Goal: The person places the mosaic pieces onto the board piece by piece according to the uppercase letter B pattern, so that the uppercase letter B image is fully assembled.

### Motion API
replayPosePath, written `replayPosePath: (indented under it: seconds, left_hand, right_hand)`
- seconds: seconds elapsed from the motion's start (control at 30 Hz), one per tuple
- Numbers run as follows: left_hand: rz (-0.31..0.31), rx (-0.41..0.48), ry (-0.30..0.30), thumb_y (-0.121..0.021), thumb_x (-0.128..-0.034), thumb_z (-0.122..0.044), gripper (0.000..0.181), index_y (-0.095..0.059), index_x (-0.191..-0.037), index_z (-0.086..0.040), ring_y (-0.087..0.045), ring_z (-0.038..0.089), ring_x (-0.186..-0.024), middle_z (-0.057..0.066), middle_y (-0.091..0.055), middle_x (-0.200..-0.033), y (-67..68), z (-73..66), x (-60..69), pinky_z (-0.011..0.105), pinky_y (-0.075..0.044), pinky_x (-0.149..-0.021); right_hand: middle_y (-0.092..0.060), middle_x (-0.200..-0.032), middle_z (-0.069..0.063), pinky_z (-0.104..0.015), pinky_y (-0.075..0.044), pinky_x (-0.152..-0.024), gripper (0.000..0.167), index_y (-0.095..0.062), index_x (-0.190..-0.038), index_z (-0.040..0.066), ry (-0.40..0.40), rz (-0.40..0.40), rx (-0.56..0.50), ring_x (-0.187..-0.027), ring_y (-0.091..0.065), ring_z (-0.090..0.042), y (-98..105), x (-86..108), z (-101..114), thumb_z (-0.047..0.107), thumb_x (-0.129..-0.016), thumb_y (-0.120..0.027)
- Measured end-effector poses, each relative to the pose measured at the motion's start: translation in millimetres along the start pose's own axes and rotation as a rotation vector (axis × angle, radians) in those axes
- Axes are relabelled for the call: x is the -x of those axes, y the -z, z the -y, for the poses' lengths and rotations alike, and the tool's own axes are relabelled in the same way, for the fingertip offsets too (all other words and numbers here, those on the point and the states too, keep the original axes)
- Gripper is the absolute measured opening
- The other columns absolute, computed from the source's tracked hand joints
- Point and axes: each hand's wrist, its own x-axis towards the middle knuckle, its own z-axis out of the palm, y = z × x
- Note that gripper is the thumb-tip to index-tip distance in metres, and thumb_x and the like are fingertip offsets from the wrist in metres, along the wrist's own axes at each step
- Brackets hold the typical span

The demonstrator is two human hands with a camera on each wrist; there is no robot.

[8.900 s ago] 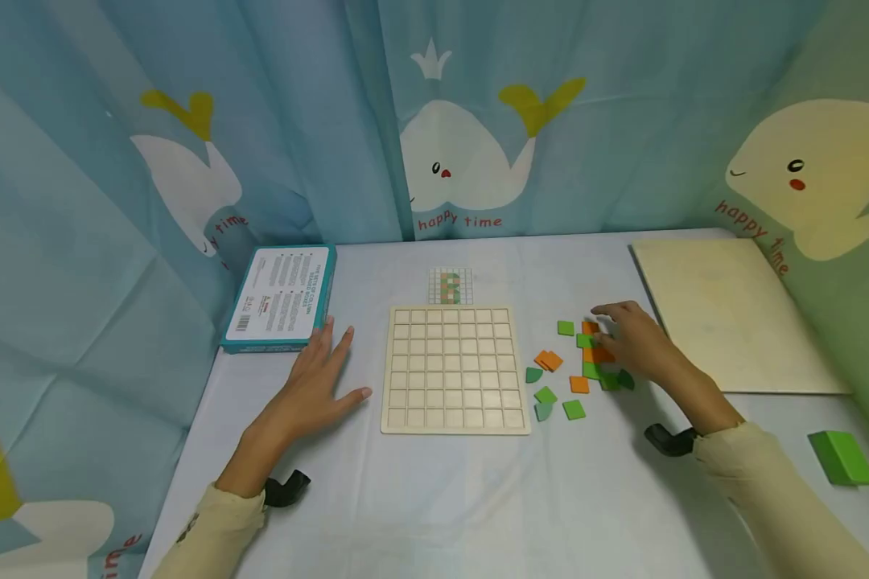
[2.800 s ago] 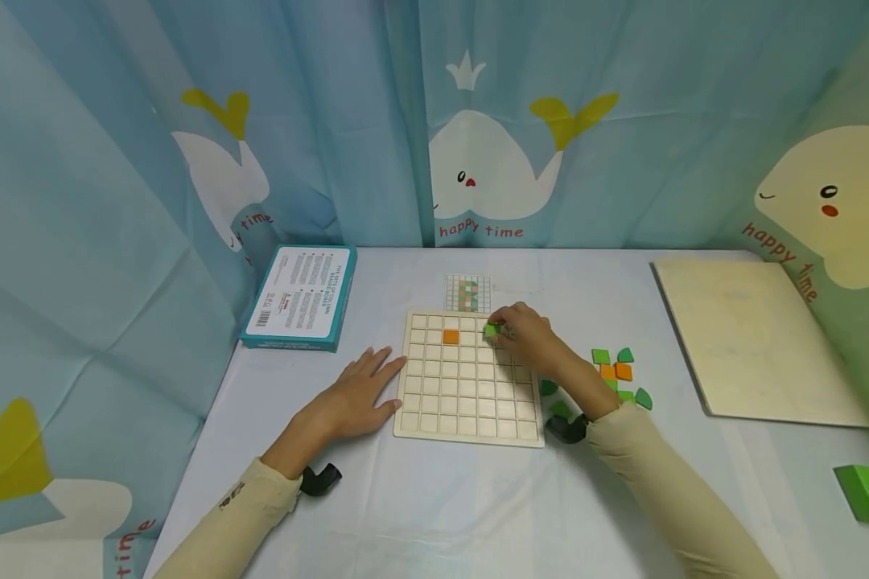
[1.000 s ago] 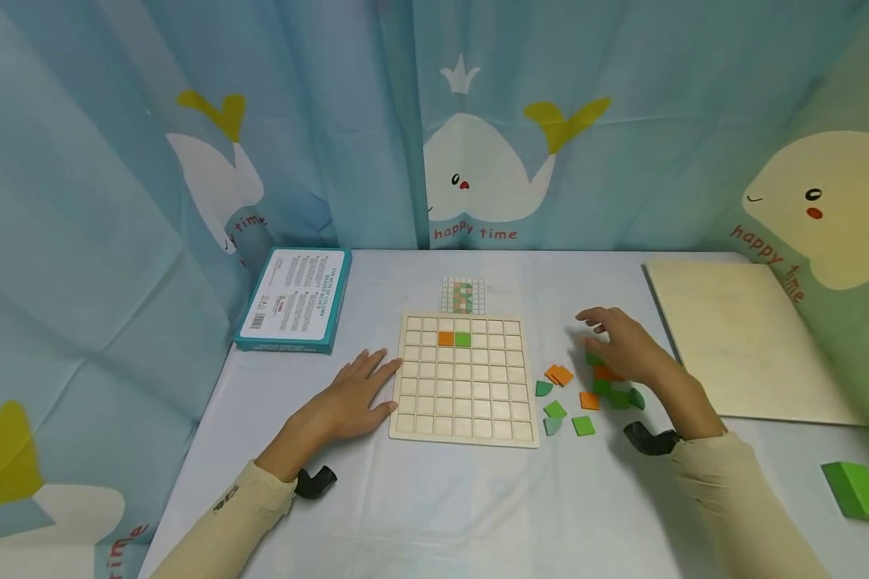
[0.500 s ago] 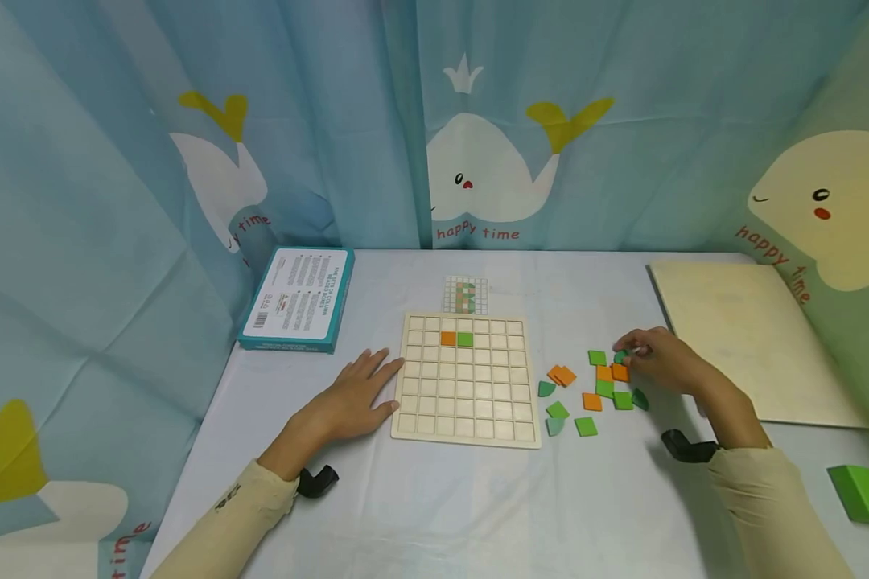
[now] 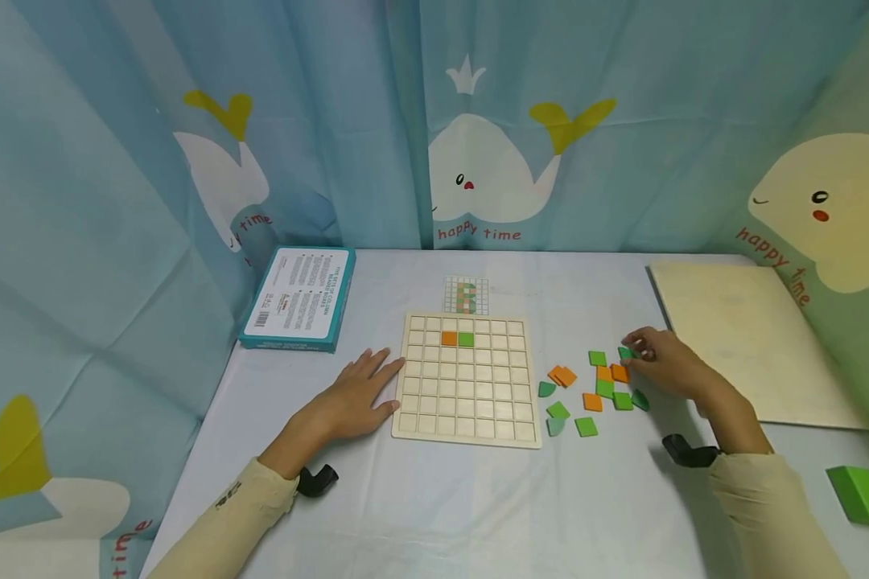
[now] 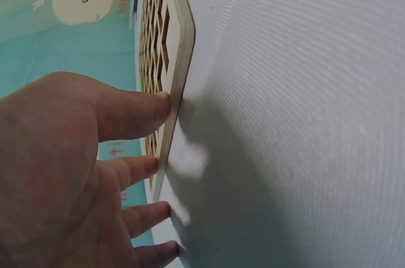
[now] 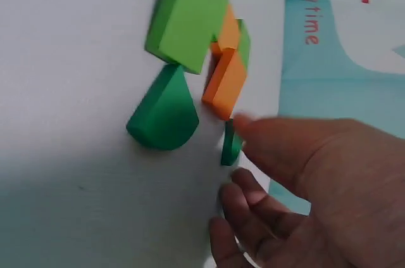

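My left hand lies with fingers spread at the left side of the pale wooden grid board, thumb and fingertips touching its edge. On the board an orange square tile and a green square tile sit side by side in the second row. Right of the tile group, my right hand pinches a dark green quarter-round tile between thumb and fingers, low over the cloth. Close by are another dark green quarter-round tile and an orange tile.
Several green and orange tiles lie loose right of the board. A small printed pattern card is behind it. A teal-edged box stands back left, a large pale board back right, and a green block at far right.
The orange and green tiles were placed on the board over the earlier frames. My right hand went back to the loose tiles, and the quarter-round tile has shifted slightly with its fingers.
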Motion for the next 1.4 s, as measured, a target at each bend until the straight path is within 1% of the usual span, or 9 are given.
replayPosePath:
  seconds: [0.13,0.33,0.57,0.7,0.8,0.9,1.13,1.27,1.4]
  left_hand:
    - [-0.001,-0.011,0.002,-0.057,-0.1069,-0.043,0.071,-0.030,-0.169,-0.021,-0.010,0.040,-0.163,0.013,-0.020,-0.176,-1.1,1.0,-0.5,0.060,-0.017,-0.130]
    - [0.000,-0.003,0.005,-0.057,-0.1069,-0.043,0.071,-0.030,-0.169,-0.021,-0.010,0.041,-0.163,0.013,-0.020,-0.176,-1.0,0.3,-0.3,0.061,-0.017,-0.129]
    - [0.003,-0.006,0.005,-0.056,-0.1071,-0.043,0.070,-0.030,-0.169,-0.021,-0.011,0.040,-0.163,0.013,-0.020,-0.176,-1.8,0.3,0.9,0.061,-0.018,-0.129]
    - [-0.002,-0.007,0.007,-0.056,-0.1068,-0.043,0.070,-0.030,-0.168,-0.021,-0.011,0.040,-0.163,0.012,-0.020,-0.176,-2.2,0.5,0.8,0.061,-0.018,-0.129]
    - [0.001,-0.007,0.009,-0.057,-0.1066,-0.043,0.070,-0.030,-0.168,-0.021,-0.010,0.040,-0.163,0.012,-0.020,-0.176,-2.1,0.7,0.8,0.060,-0.017,-0.129]
    - [0.001,-0.006,0.006,-0.057,-0.1067,-0.042,0.070,-0.031,-0.168,-0.021,-0.010,0.041,-0.163,0.013,-0.020,-0.176,-0.9,0.3,1.3,0.061,-0.017,-0.129]
    - [-0.002,-0.008,0.003,-0.056,-0.1070,-0.042,0.070,-0.030,-0.168,-0.020,-0.011,0.041,-0.163,0.013,-0.020,-0.176,0.2,-0.6,1.1,0.061,-0.018,-0.129]
    - [-0.002,-0.011,0.005,-0.056,-0.1071,-0.043,0.070,-0.030,-0.168,-0.021,-0.011,0.040,-0.163,0.012,-0.020,-0.176,-0.6,-0.5,0.6,0.061,-0.018,-0.129]
    - [-0.003,-0.012,0.007,-0.056,-0.1069,-0.043,0.070,-0.030,-0.168,-0.022,-0.010,0.040,-0.163,0.012,-0.020,-0.176,-0.5,-0.6,0.3,0.061,-0.018,-0.129]
  right_hand:
    - [-0.057,-0.122,-0.037,-0.064,-0.050,-0.090,0.033,-0.054,-0.131,-0.013,0.009,-0.019,0.002,-0.109,-0.056,-0.048,-6.0,0.9,-0.1,0.002,-0.103,-0.061]
    - [-0.054,-0.121,-0.038,-0.064,-0.049,-0.089,0.034,-0.053,-0.132,-0.015,0.013,-0.082,-0.008,-0.108,-0.055,-0.049,-15.9,-0.7,0.3,0.004,-0.105,-0.061]
    - [-0.051,-0.123,-0.038,-0.069,-0.046,-0.098,0.032,-0.053,-0.130,-0.016,-0.043,-0.101,0.005,-0.111,-0.052,-0.051,-20.8,-3.6,8.8,0.004,-0.106,-0.058]
    - [-0.051,-0.123,-0.037,-0.067,-0.047,-0.096,0.033,-0.053,-0.130,-0.017,-0.038,-0.111,0.006,-0.109,-0.052,-0.049,-21.4,-6.6,18.5,0.005,-0.106,-0.058]
    - [-0.049,-0.127,-0.037,-0.066,-0.048,-0.097,0.034,-0.051,-0.133,-0.017,-0.018,-0.092,-0.018,-0.112,-0.054,-0.050,-22.4,-11.9,33.4,0.005,-0.107,-0.056]
    - [-0.050,-0.128,-0.037,-0.066,-0.049,-0.098,0.034,-0.051,-0.134,-0.017,0.024,-0.073,-0.035,-0.115,-0.055,-0.051,-24.8,-20.2,55.8,0.004,-0.107,-0.055]
    - [-0.053,-0.128,-0.030,-0.058,-0.052,-0.098,0.031,-0.055,-0.134,-0.010,0.130,-0.003,-0.035,-0.118,-0.059,-0.046,-45.9,-41.6,113.4,0.006,-0.109,-0.056]
    - [-0.057,-0.128,-0.025,-0.058,-0.050,-0.099,0.030,-0.058,-0.134,-0.006,0.196,0.013,0.008,-0.119,-0.061,-0.043,-62.5,-51.6,139.1,0.009,-0.108,-0.060]
    - [-0.061,-0.125,-0.020,-0.058,-0.048,-0.095,0.029,-0.062,-0.131,-0.001,0.242,-0.014,0.099,-0.117,-0.062,-0.038,-79.6,-59.1,159.7,0.011,-0.105,-0.065]
